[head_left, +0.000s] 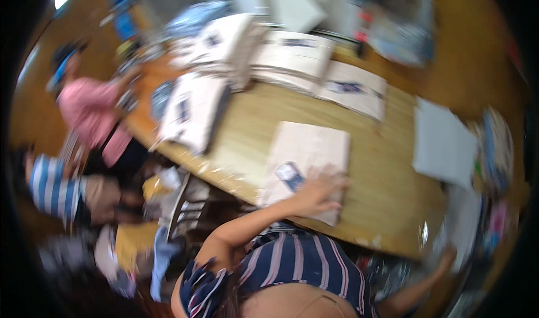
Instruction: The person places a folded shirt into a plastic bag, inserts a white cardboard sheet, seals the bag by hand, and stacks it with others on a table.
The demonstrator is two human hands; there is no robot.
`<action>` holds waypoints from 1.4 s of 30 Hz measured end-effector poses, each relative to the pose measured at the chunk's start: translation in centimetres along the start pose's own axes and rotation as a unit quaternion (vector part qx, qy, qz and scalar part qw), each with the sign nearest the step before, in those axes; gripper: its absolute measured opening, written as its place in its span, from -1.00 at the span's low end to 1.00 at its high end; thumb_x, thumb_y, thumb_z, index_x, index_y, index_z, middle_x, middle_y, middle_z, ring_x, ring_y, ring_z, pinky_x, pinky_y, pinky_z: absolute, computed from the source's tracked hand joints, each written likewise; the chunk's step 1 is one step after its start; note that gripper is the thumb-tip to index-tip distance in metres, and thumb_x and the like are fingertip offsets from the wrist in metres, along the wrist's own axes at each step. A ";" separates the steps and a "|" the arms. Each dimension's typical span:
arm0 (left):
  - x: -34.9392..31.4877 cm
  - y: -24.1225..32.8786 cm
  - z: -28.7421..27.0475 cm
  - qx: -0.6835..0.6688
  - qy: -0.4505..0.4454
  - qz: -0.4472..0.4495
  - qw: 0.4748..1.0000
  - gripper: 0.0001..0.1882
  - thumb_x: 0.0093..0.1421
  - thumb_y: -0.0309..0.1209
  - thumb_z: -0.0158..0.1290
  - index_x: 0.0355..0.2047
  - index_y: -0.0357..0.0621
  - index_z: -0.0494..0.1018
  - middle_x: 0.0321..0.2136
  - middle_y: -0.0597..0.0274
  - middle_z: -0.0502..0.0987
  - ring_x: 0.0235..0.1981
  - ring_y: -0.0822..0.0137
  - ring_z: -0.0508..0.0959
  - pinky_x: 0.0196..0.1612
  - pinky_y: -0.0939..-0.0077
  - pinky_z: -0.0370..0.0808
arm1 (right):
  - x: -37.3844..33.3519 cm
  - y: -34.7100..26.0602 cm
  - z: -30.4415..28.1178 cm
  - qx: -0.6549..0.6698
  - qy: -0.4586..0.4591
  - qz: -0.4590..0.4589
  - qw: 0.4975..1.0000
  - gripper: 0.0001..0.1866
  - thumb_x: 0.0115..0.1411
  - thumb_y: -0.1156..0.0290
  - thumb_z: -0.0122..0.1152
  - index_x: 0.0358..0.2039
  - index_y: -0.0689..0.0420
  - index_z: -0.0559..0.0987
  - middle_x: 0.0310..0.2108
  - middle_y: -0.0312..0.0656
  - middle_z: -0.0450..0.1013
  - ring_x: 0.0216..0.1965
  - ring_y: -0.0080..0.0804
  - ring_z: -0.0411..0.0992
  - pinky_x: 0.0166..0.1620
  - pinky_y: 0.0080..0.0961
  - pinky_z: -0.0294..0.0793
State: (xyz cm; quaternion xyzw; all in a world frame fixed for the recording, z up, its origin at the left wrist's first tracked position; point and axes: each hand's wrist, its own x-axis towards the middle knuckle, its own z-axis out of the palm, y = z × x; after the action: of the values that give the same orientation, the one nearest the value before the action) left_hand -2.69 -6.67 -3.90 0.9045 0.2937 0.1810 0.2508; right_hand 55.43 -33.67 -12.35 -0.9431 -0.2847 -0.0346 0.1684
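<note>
A folded cream garment with a dark blue and white label (pixel 275 155) lies on the wooden table (pixel 387 177) in front of me. My left hand (pixel 323 190) rests flat on its near right part, fingers spread, holding nothing. Off the table's right corner, my right hand (pixel 447 257) is beside a pile of clear and whitish plastic (pixel 463 228). Blur hides its fingers, so I cannot tell whether it grips the plastic.
Stacks of folded cream garments (pixel 297 54) stand at the far side, with another pile (pixel 191 113) at the left edge. A white sheet-like stack (pixel 443 141) lies at the right. A person in pink (pixel 92 113) and one in stripes (pixel 56 186) are at left, near a chair (pixel 188 208).
</note>
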 end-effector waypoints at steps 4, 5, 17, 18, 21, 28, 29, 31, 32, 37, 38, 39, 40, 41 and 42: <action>-0.1 2.3 1.3 -0.033 0.050 0.019 0.998 -0.37 0.04 -0.04 -0.11 0.08 0.00 0.05 0.02 0.02 0.12 0.10 -0.01 0.02 0.01 -0.10 -0.02 | -4.3 -18.3 -0.6 0.158 0.038 -0.198 0.967 -0.71 0.04 0.41 -0.03 -0.20 0.22 0.43 -0.20 0.04 0.36 -0.16 -0.12 0.32 -0.13 -0.33 0.30; 0.0 2.8 1.4 -0.047 0.068 0.021 0.996 -0.37 0.04 -0.05 -0.11 0.08 -0.02 0.05 0.00 0.04 0.14 0.07 0.00 0.08 0.00 -0.06 0.03 | -6.0 -22.3 -0.9 0.192 0.006 -0.241 0.951 -0.71 0.04 0.41 -0.03 -0.20 0.22 0.43 -0.20 0.04 0.36 -0.16 -0.11 0.33 -0.12 -0.33 0.30; 10.8 1.5 16.7 -0.315 0.261 -0.173 0.896 -0.17 -0.04 -0.47 -0.09 0.16 -0.03 -0.35 -0.26 -0.23 0.34 -0.41 0.04 0.47 -0.33 0.34 0.38 | -16.6 -36.4 -0.3 0.177 -0.337 -0.324 0.866 -0.69 0.02 0.44 0.00 -0.19 0.25 0.41 -0.14 0.03 0.32 -0.12 -0.09 0.29 -0.06 -0.32 0.24; 11.2 0.6 17.7 -0.241 0.293 -0.169 0.910 -0.17 -0.05 -0.51 -0.12 0.16 -0.03 -0.36 -0.26 -0.25 0.34 -0.40 0.03 0.47 -0.32 0.32 0.38 | -15.9 -34.5 1.4 0.210 -0.327 -0.364 0.847 -0.69 0.00 0.47 0.02 -0.18 0.23 0.41 -0.11 0.00 0.30 -0.09 -0.10 0.26 -0.03 -0.32 0.21; 10.5 0.8 9.2 -0.295 0.089 -0.293 0.905 -0.20 -0.05 -0.57 -0.19 0.16 -0.02 -0.33 -0.19 -0.31 0.28 -0.24 0.04 0.41 -0.21 0.23 0.32 | -13.7 -29.8 3.1 0.148 -0.109 -0.433 0.883 -0.57 -0.03 0.47 0.03 -0.07 0.19 0.34 0.00 0.02 0.18 0.03 -0.04 0.14 0.06 -0.24 0.07; 13.0 1.4 12.0 0.206 0.146 -0.050 0.966 -0.48 -0.05 -0.38 -0.08 -0.01 -0.01 0.17 -0.03 -0.11 0.16 0.05 0.05 0.12 -0.08 0.14 0.18 | -11.3 -24.0 4.1 0.039 -0.123 -0.426 0.895 -0.62 0.00 0.42 -0.03 -0.11 0.20 0.34 0.04 0.01 0.13 0.05 -0.02 0.08 0.06 -0.18 0.06; 13.4 1.5 13.4 0.207 0.150 0.012 0.967 -0.53 -0.07 -0.34 -0.06 -0.06 -0.01 0.26 -0.01 -0.07 0.14 0.06 0.03 0.09 -0.06 0.12 0.16 | -11.4 -24.4 4.0 0.039 -0.120 -0.432 0.893 -0.62 0.01 0.42 -0.03 -0.12 0.21 0.34 0.03 0.01 0.13 0.05 -0.03 0.09 0.05 -0.19 0.07; 14.5 1.6 16.5 0.140 0.045 0.079 0.986 -0.63 -0.09 -0.24 0.01 -0.22 -0.04 0.36 0.03 0.01 0.10 0.11 -0.01 0.02 0.02 -0.08 0.02 | -11.1 -25.3 3.8 0.038 -0.110 -0.445 0.888 -0.64 0.01 0.43 -0.04 -0.13 0.23 0.35 0.03 0.01 0.14 0.04 -0.04 0.09 0.04 -0.21 0.08; 14.4 2.3 16.5 0.102 -0.008 0.111 0.989 -0.62 -0.11 -0.22 0.03 -0.23 -0.03 0.36 0.03 0.02 0.10 0.12 -0.03 -0.01 0.03 -0.12 -0.02 | -11.0 -25.6 3.6 0.066 -0.108 -0.446 0.886 -0.64 0.00 0.44 -0.04 -0.13 0.24 0.35 0.03 0.00 0.14 0.04 -0.05 0.09 0.04 -0.23 0.09; 13.8 3.5 15.6 -0.011 -0.082 0.134 0.988 -0.44 -0.19 -0.03 0.08 -0.13 0.10 0.34 0.09 0.05 0.03 0.18 -0.07 -0.25 0.07 -0.23 -0.35 | -9.7 -27.0 2.5 0.119 -0.152 -0.433 0.881 -0.64 -0.04 0.54 -0.01 -0.15 0.27 0.35 -0.01 -0.01 0.17 0.02 -0.08 0.12 0.02 -0.30 0.13; 13.8 3.4 15.5 -0.006 -0.084 0.144 0.986 -0.42 -0.17 0.01 0.05 -0.09 0.15 0.30 0.11 0.08 0.00 0.18 -0.07 -0.27 0.07 -0.23 -0.38 | -9.3 -26.7 2.5 0.109 -0.172 -0.429 0.880 -0.64 -0.05 0.55 -0.01 -0.16 0.27 0.35 -0.04 -0.01 0.18 0.01 -0.07 0.13 0.01 -0.29 0.14; 13.7 3.2 15.4 0.000 -0.085 0.155 0.984 -0.40 -0.15 0.05 0.01 -0.05 0.20 0.27 0.13 0.10 -0.03 0.18 -0.08 -0.29 0.07 -0.23 -0.41 | -8.9 -26.3 2.5 0.098 -0.191 -0.425 0.879 -0.63 -0.06 0.57 0.00 -0.16 0.26 0.35 -0.06 -0.01 0.19 -0.01 -0.07 0.13 0.00 -0.27 0.14; 13.6 3.1 15.5 0.006 -0.084 0.166 0.982 -0.38 -0.13 0.08 -0.02 -0.01 0.26 0.24 0.14 0.12 -0.05 0.18 -0.08 -0.31 0.06 -0.23 -0.43 | -8.6 -25.9 2.5 0.087 -0.208 -0.422 0.878 -0.63 -0.07 0.58 0.00 -0.16 0.26 0.35 -0.08 0.00 0.20 -0.02 -0.06 0.14 -0.01 -0.26 0.14; 13.5 2.8 16.1 0.003 -0.064 0.183 0.981 -0.39 -0.12 0.14 -0.08 -0.02 0.32 0.24 0.15 0.15 -0.05 0.18 -0.09 -0.30 0.06 -0.25 -0.44 | -8.5 -25.6 2.5 0.071 -0.211 -0.421 0.879 -0.63 -0.06 0.57 0.00 -0.16 0.25 0.36 -0.09 0.00 0.21 -0.03 -0.06 0.14 -0.02 -0.25 0.14; 13.4 2.3 17.0 0.000 -0.045 0.199 0.979 -0.39 -0.11 0.19 -0.14 -0.02 0.38 0.24 0.15 0.17 -0.05 0.18 -0.11 -0.30 0.05 -0.26 -0.46 | -8.5 -25.3 2.5 0.054 -0.215 -0.421 0.880 -0.63 -0.06 0.57 0.00 -0.16 0.24 0.36 -0.10 0.00 0.21 -0.04 -0.06 0.15 -0.02 -0.25 0.14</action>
State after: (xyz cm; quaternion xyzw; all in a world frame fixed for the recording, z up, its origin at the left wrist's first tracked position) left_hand 16.59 -5.86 -13.99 0.9521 0.0960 0.1868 0.2222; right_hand 34.42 -17.54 -8.58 -0.7080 -0.6854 0.1166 0.1237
